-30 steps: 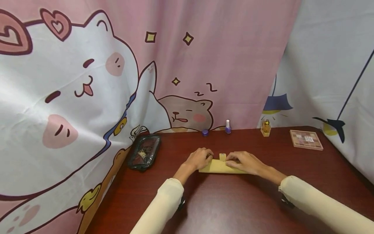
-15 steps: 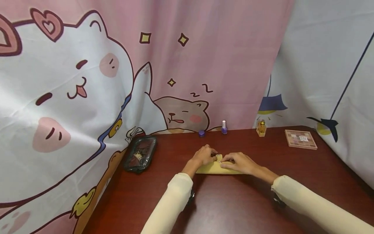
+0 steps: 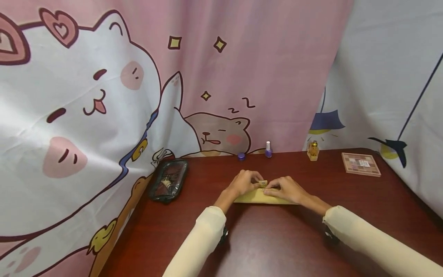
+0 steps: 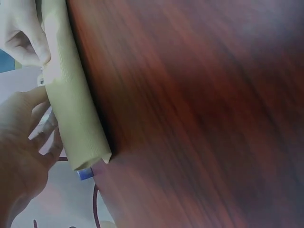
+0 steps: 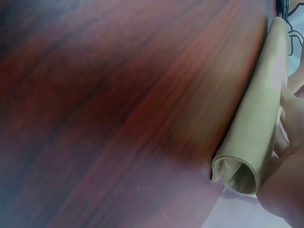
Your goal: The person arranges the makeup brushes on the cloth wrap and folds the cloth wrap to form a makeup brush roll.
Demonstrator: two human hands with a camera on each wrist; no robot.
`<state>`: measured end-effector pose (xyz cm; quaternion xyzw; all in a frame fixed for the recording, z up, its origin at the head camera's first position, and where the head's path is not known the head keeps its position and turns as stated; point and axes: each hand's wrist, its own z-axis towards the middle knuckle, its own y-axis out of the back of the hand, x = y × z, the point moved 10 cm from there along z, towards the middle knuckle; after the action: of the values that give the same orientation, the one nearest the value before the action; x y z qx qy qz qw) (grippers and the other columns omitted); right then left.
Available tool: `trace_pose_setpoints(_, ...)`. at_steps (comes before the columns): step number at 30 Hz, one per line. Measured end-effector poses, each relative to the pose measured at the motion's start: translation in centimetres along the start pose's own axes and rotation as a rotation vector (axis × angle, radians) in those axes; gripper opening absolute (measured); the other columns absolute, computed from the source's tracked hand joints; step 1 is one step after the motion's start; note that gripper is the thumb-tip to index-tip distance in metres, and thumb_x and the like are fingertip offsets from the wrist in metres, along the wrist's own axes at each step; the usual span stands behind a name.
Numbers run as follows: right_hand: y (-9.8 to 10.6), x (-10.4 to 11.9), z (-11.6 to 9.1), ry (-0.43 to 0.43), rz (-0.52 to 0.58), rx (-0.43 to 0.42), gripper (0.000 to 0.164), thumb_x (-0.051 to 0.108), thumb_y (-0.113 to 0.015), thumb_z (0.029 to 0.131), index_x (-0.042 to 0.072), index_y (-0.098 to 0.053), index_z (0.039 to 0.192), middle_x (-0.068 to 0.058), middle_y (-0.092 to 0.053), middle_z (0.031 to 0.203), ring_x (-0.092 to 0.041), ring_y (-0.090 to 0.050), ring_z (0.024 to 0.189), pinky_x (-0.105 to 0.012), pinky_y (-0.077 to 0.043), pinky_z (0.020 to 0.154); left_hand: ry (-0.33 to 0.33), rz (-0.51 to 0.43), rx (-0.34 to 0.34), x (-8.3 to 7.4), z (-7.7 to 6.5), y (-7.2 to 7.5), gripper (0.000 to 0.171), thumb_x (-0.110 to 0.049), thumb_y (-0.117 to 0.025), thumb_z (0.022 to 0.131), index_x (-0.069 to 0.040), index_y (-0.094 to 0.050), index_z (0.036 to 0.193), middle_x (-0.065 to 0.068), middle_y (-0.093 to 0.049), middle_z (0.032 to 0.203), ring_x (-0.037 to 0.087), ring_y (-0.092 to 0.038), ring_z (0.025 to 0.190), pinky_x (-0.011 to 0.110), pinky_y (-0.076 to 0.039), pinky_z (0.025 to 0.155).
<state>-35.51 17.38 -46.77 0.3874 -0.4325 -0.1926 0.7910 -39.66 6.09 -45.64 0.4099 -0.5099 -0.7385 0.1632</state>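
A yellow pouch [image 3: 254, 197], rolled into a tube, lies across the middle of the table before me. Its open spiral end shows in the right wrist view, on the rolled pouch [image 5: 251, 128]. From its far side a short tab [image 3: 263, 183] with a round snap stands up. My left hand [image 3: 243, 182] pinches at this tab with thumb and finger, the other fingers behind the roll. Close beside it, my right hand [image 3: 288, 189] grips the roll, thumb on the near side near the snap. Its other fingers are partly hidden behind the pouch.
At the back stand a purple nail polish bottle [image 3: 268, 150], a small purple jar [image 3: 241, 156] and a golden perfume bottle [image 3: 313, 151]. An eyeshadow palette [image 3: 361, 164] lies at the right. A black-edged clear bag [image 3: 169, 180] lies left. A printed curtain [image 3: 277, 77] hangs behind.
My left hand has moved right along the roll to the tab, which now shows less between the hands. My right hand stays at the roll near the snap.
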Motion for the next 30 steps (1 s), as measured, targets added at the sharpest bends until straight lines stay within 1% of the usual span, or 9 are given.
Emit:
trace_pose_setpoints(5,0.4,-0.3,-0.2,-0.017,0.004,-0.047,0.008,0.033,-0.085,0.088,0.027,-0.080,0.087,0.019,-0.075,0.087,-0.003,-0.069,0.083,-0.031,-0.057,0.073,-0.063,0.008,-0.015,-0.8,-1.0,0.5,0.011,-0.029,-0.076,0.098,-0.023,-0.083,0.104,-0.015,-0.077,0.093,-0.009,-0.061,0.081,0.012,-0.046,0.071)
trace_pose_setpoints(9,0.6,-0.5,-0.2,-0.031,0.000,-0.066,0.011,0.033,-0.086,0.087,0.028,-0.077,0.083,0.019,-0.074,0.084,-0.005,-0.071,0.082,-0.033,-0.058,0.072,-0.085,0.019,-0.011,-1.1,-1.7,0.5,0.012,-0.026,-0.075,0.098,-0.023,-0.083,0.105,-0.014,-0.077,0.095,-0.008,-0.059,0.079,0.012,-0.046,0.070)
trace_pose_setpoints(13,0.6,-0.6,-0.2,-0.029,0.000,-0.065,0.013,0.035,-0.085,0.087,0.028,-0.075,0.082,0.018,-0.073,0.082,-0.004,-0.069,0.079,-0.032,-0.058,0.071,-0.092,0.038,0.008,-1.3,-2.1,0.2,0.015,-0.027,-0.077,0.097,-0.022,-0.083,0.109,-0.012,-0.078,0.100,-0.007,-0.066,0.090,0.012,-0.050,0.078)
trace_pose_setpoints(17,0.5,-0.6,-0.2,-0.020,0.013,-0.059,0.013,0.033,-0.084,0.089,0.027,-0.075,0.083,0.017,-0.073,0.083,-0.004,-0.068,0.079,-0.033,-0.058,0.071,-0.123,0.118,0.011,-1.9,-2.4,0.0,0.020,-0.032,-0.078,0.095,-0.023,-0.082,0.113,-0.012,-0.078,0.107,0.000,-0.067,0.100,0.017,-0.051,0.085)
trace_pose_setpoints(19,0.5,-0.5,-0.2,-0.015,0.023,-0.059,0.013,0.032,-0.084,0.089,0.025,-0.074,0.084,0.016,-0.073,0.083,-0.005,-0.068,0.079,-0.034,-0.058,0.072,-0.139,0.165,0.005,-2.1,-2.4,-0.1,0.022,-0.035,-0.078,0.095,-0.024,-0.082,0.113,-0.013,-0.077,0.108,0.003,-0.066,0.100,0.019,-0.052,0.085)
trace_pose_setpoints(23,0.4,-0.3,-0.2,0.011,0.031,-0.062,0.015,0.029,-0.083,0.091,0.020,-0.071,0.095,0.013,-0.073,0.087,-0.005,-0.070,0.082,-0.034,-0.059,0.073,-0.152,0.225,-0.003,-2.3,-2.4,-0.4,0.022,-0.035,-0.076,0.096,-0.024,-0.081,0.114,-0.012,-0.076,0.111,0.006,-0.064,0.102,0.020,-0.050,0.088)
trace_pose_setpoints(25,0.4,0.1,-0.2,0.045,0.025,-0.062,0.016,0.027,-0.082,0.091,0.018,-0.072,0.099,0.013,-0.073,0.089,-0.005,-0.071,0.083,-0.033,-0.059,0.074,-0.155,0.244,-0.006,-2.4,-2.3,-0.6,0.021,-0.034,-0.076,0.097,-0.022,-0.081,0.114,-0.012,-0.076,0.112,0.006,-0.064,0.103,0.020,-0.050,0.089)
trace_pose_setpoints(27,0.3,0.5,-0.2,0.080,0.012,-0.060,0.013,0.025,-0.081,0.092,0.019,-0.073,0.101,0.013,-0.073,0.091,-0.005,-0.070,0.084,-0.032,-0.059,0.073,-0.156,0.265,-0.008,-2.5,-2.3,-0.7,0.021,-0.034,-0.075,0.098,-0.022,-0.080,0.114,-0.011,-0.075,0.113,0.006,-0.064,0.103,0.020,-0.050,0.091)
trace_pose_setpoints(30,0.3,0.9,-0.3,0.122,-0.024,-0.069,0.009,0.024,-0.080,0.093,0.023,-0.074,0.098,0.015,-0.071,0.091,-0.003,-0.068,0.083,-0.030,-0.058,0.071,-0.153,0.285,-0.013,-2.8,-2.4,-0.7,0.020,-0.034,-0.074,0.098,-0.021,-0.080,0.113,-0.011,-0.075,0.113,0.007,-0.064,0.103,0.022,-0.051,0.091)
